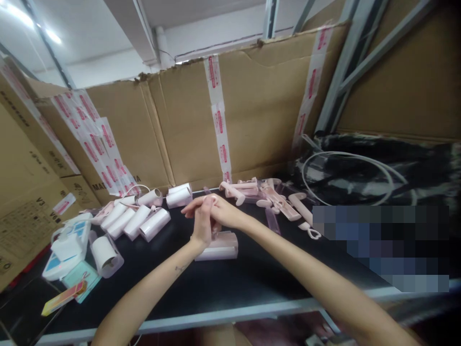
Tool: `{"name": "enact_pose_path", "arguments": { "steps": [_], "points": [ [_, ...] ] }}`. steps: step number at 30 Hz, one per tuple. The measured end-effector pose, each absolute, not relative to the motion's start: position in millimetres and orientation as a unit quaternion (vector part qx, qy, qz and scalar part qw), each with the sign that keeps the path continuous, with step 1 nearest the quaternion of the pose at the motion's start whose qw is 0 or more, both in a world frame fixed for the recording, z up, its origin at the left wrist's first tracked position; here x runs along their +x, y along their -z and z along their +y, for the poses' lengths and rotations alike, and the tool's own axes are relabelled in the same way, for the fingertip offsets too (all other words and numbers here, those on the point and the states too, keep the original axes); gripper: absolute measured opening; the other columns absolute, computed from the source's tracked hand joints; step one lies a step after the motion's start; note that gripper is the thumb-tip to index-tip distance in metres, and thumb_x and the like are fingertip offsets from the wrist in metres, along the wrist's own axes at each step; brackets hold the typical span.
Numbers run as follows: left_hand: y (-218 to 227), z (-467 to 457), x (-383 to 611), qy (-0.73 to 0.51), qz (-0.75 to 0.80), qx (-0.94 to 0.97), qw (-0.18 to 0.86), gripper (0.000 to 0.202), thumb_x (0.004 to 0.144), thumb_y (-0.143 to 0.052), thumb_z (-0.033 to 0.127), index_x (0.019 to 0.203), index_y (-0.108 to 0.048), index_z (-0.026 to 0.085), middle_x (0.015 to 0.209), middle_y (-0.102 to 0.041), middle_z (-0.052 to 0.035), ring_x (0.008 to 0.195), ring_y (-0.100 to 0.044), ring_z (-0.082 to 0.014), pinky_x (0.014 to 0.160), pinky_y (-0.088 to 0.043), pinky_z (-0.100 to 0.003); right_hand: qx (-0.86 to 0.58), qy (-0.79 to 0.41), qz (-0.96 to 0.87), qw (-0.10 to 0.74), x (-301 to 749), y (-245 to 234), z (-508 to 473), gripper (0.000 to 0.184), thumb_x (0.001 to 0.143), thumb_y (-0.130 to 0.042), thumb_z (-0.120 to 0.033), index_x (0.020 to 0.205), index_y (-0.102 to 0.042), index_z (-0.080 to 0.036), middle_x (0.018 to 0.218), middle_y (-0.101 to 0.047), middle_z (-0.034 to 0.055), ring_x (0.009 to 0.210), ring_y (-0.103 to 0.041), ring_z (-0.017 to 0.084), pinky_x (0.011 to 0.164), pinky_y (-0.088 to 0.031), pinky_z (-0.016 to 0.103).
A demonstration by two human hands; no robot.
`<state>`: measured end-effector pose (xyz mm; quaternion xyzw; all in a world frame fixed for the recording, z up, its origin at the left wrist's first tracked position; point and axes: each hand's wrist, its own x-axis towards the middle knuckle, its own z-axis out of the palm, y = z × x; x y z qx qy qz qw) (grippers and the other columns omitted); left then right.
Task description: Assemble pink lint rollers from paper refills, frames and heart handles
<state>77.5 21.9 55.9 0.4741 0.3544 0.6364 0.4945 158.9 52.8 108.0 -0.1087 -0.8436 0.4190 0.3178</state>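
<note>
My two hands meet above the middle of the black table [223, 283]. My left hand [202, 226] stands upright with its fingers together. My right hand [219, 211] lies across the left hand's fingertips, fingers pressed against them. Whatever may be between the palms is hidden. Just under and behind the hands lies a pale pink rectangular case [220, 248]. A row of white rolls [135, 221] lies to the left of the hands. A heap of pink plastic handles [266, 194] lies to the right and further back.
Taped cardboard walls [252, 105] close off the back and left. A black plastic bag with a white cable loop [345, 178] sits at the right. White and blue packets [68, 245], one more roll [104, 254] and a yellow strip [63, 299] lie at the left front.
</note>
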Motion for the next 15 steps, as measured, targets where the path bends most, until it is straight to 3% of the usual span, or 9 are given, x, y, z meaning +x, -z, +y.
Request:
{"name": "enact_pose_path", "arguments": {
  "steps": [8,15],
  "points": [
    [-57.1,15.1,73.3,-0.596,0.419,0.460,0.507,0.039,0.076,-0.038,0.053,0.068,-0.053,0.019,0.031,-0.038,0.0029,0.026,-0.039,-0.0150,0.028,-0.020,-0.025,-0.082,-0.402,-0.869,0.276,159.5,-112.0,51.7,0.033,0.066,-0.038,-0.018,0.074,-0.070,-0.014,0.079,-0.069,0.0058,0.071,-0.062,0.018,0.064,-0.049,0.028],
    [-56.9,16.8,72.4,-0.585,0.420,0.449,0.529,0.037,0.073,-0.037,0.056,0.067,-0.045,0.021,0.029,-0.027,0.0081,0.024,-0.024,-0.0089,0.027,-0.017,-0.021,-0.104,-0.386,-0.870,0.289,157.5,-112.3,52.1,0.024,0.062,-0.039,-0.022,0.063,-0.061,-0.014,0.064,-0.062,0.0042,0.062,-0.058,0.018,0.062,-0.047,0.030]
  ]
}}
